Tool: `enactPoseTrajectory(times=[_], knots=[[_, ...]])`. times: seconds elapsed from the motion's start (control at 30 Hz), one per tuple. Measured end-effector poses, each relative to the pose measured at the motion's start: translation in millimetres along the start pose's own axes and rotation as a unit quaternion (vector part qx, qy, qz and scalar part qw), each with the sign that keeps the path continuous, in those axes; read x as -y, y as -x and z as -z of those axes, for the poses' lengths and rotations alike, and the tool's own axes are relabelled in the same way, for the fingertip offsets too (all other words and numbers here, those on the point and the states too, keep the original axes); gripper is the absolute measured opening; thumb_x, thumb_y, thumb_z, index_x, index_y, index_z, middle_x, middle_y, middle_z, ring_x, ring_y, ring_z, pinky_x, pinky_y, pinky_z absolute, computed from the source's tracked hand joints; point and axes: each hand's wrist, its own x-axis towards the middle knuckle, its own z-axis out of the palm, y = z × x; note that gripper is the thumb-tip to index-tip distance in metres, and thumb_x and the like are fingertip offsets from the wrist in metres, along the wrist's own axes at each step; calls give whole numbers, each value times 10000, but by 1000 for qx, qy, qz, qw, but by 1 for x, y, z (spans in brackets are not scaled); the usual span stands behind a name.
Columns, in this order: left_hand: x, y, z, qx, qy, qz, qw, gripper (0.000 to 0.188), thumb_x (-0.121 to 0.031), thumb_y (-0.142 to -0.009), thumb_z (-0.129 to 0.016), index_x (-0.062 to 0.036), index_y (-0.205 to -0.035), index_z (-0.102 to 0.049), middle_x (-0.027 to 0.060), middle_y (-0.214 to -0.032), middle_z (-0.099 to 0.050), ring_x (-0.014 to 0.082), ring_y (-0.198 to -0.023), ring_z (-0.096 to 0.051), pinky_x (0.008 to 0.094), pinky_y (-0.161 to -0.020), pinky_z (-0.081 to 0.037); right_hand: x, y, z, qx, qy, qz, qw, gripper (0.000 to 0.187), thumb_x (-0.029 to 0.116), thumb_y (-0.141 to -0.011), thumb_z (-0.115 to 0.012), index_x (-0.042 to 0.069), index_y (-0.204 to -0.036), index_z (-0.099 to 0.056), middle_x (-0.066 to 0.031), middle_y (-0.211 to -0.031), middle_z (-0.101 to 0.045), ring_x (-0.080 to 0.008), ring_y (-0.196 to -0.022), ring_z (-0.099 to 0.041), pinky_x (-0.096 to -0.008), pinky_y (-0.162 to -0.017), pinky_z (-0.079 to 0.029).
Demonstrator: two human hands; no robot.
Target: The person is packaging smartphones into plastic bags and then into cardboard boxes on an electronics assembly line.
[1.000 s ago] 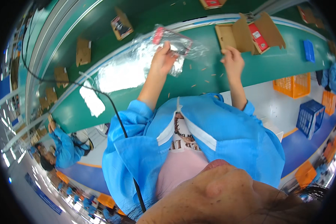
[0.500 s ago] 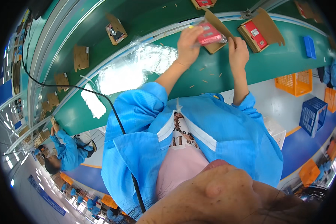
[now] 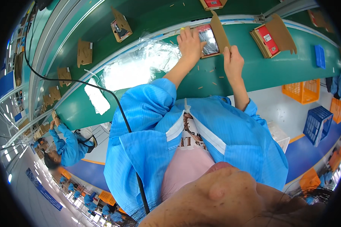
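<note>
An open cardboard box (image 3: 222, 36) stands on the green bench in front of me, its lid flap raised on the right. Inside it lies a red packet (image 3: 204, 28) with a dark, shiny piece in clear plastic wrap (image 3: 209, 41). My left hand (image 3: 190, 45) lies over the box's left side, fingers stretched out and thumb reaching onto the wrapped contents. Something yellow shows at one of its fingertips. My right hand (image 3: 234, 62) pinches the lower edge of the lid flap between thumb and fingers.
Clear plastic bags (image 3: 134, 64) spread to the left. Another open box with a red packet (image 3: 268, 39) stands right, near a blue tray (image 3: 320, 56). More boxes (image 3: 121, 28) sit beyond the metal rail. A black cable (image 3: 79, 80) crosses the left. A person (image 3: 70, 145) works far left.
The red packet, held above the box by my left hand before, now lies inside it. My left hand has flattened out over it. My right hand has shifted slightly down and stays at the flap.
</note>
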Motion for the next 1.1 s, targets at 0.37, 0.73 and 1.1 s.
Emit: enactPoseTrajectory(times=[0.37, 0.73, 1.1], knots=[[53, 42, 30, -92, 128, -39, 987, 280, -136, -791, -609, -34, -1050, -583, 150, -1063, -541, 340, -999, -493, 456, -866, -382, 22, -53, -27, 57, -81, 34, 994, 163, 127, -920, -538, 0, -830, -489, -165, -725, -628, -236, -716, -700, -309, -521, -497], [91, 87, 12, 27, 34, -107, 993, 140, -167, -778, -622, -74, -820, -526, 99, -800, -516, 292, -765, -486, 426, -673, -363, -30, -140, -141, 33, -104, -83, 991, 443, 312, -719, -743, -32, -954, -593, -194, -900, -601, -309, -818, -568, -402, -760, -458], [90, 84, 11, 10, 103, -124, 987, 126, -156, -776, -616, -80, -804, -520, 98, -774, -503, 288, -766, -495, 419, -668, -359, -30, -182, -72, 93, 3, 21, 995, 344, 277, -913, -512, 46, -1146, -614, -190, -1031, -648, -385, -975, -588, -403, -871, -461]])
